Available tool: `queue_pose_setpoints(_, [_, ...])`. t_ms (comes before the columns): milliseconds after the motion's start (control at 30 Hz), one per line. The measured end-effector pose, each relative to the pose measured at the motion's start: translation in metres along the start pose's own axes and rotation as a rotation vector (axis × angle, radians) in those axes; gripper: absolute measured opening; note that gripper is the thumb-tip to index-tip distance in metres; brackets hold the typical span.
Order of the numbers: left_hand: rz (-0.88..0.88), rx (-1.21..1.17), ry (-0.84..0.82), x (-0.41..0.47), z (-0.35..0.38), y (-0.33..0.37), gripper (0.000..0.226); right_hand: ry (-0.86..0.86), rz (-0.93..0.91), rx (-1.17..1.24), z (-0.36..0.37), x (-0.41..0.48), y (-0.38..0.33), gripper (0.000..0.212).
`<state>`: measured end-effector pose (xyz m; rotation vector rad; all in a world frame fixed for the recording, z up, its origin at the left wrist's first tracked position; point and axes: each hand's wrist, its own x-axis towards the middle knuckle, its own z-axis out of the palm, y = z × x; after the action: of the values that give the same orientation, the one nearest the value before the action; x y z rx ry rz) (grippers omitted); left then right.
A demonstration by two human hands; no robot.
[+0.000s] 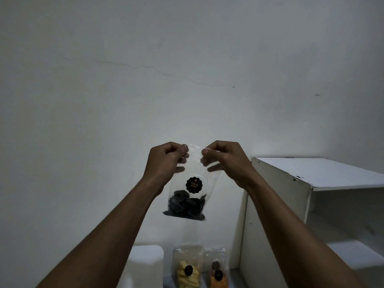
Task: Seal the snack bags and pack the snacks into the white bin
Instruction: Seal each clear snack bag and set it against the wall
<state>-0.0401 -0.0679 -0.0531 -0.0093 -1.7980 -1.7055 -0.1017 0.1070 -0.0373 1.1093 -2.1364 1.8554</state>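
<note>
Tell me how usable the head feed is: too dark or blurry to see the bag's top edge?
Head view: dim, greyish light, no harsh glare; the clear bag pinched by the left hand and right hand is in focus, label sharp, but its transparent top edge nearly vanishes against the wall.

Snack bag [188, 173]: was thin clear plastic film, glossy, crinkled along its top edge.
Round label [194, 185] on it: black, matt; paper or vinyl could not be told.
Dark snacks [185, 206] inside: looked dull and ridged.
Yellow-filled bag [188, 265] and orange-filled bag [217, 267]: showed the same glossy, wrinkled clear film.
White bin [145, 260]: was smooth plastic with a faint sheen.
Shelf unit [276, 194]: was smooth white laminated board, chipped at its top front edge.
Wall [145, 59]: was matt paint with a hairline crack.
</note>
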Motion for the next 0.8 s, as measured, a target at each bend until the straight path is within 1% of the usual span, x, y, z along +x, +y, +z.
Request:
queue_pose_setpoints(100, [-0.052,-0.046,-0.097,-0.001,-0.002,0.0,0.02,0.023,-0.032,-0.047,0.0,0.002,0.002,0.011])
queue_pose_setpoints(200, [-0.035,0.055,-0.157,-0.001,-0.002,0.002,0.013,-0.003,-0.034,-0.051,0.003,0.003,0.005,0.015])
queue_pose_setpoints(267, [0.008,0.105,-0.123,0.0,-0.004,0.002,0.009,-0.045,-0.015,-0.05,0.005,0.004,0.006,0.016])
queue_pose_setpoints(400, [0.06,0.123,-0.071,0.002,-0.006,-0.002,0.008,-0.092,-0.011,-0.106,0.005,0.008,0.005,0.014])
queue_pose_setpoints(533, [0.012,0.057,-0.102,0.001,-0.004,-0.006,0.009,-0.059,-0.054,-0.182,0.006,0.012,0.004,0.012])
queue_pose_setpoints(600, [0.01,0.048,-0.089,0.002,-0.005,-0.005,0.01,-0.035,-0.052,-0.147,0.006,0.012,0.005,0.013])
queue_pose_setpoints(733, [0.021,0.001,-0.007,0.006,-0.009,-0.006,0.013,0.031,-0.004,-0.008,0.003,0.009,0.013,0.015])
queue_pose_setpoints(800, [-0.006,-0.001,-0.018,0.008,-0.01,-0.009,0.014,0.037,0.008,0.024,-0.001,0.007,0.018,0.014])
